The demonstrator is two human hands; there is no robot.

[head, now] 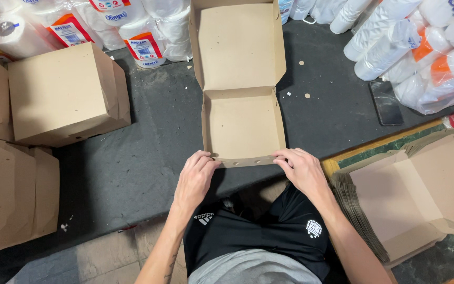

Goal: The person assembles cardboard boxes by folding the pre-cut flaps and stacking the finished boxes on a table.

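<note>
Open brown cardboard box (243,123) sitting on the dark mat (148,137) right in front of the knees, lid flap standing up toward the far side. Left hand (195,176) pinching the near-left corner of the front wall, right hand (301,167) pinching the near-right corner, both grips clenched on that front flap. Hard to tell whether the fingertips are tucked under the fold or just pressing on top, since the flap edge hides them. Biggest risk from here, probably: uneven pressure between the two sides, creasing the thin front wall crooked or popping a side tab loose, leaving a lopsided box. Also crumbs and punched paper dots scattered on the mat, easy to trap inside. Around it: stack of flat unfolded blanks (411,194) at the right, already closed boxes (66,92) at the left, wrapped paper rolls (143,31) and sleeves of white cups (395,47) along the far edge, dark phone (385,102) lying near the cups. Cramped floor setup, stone tile showing near the legs.
</note>
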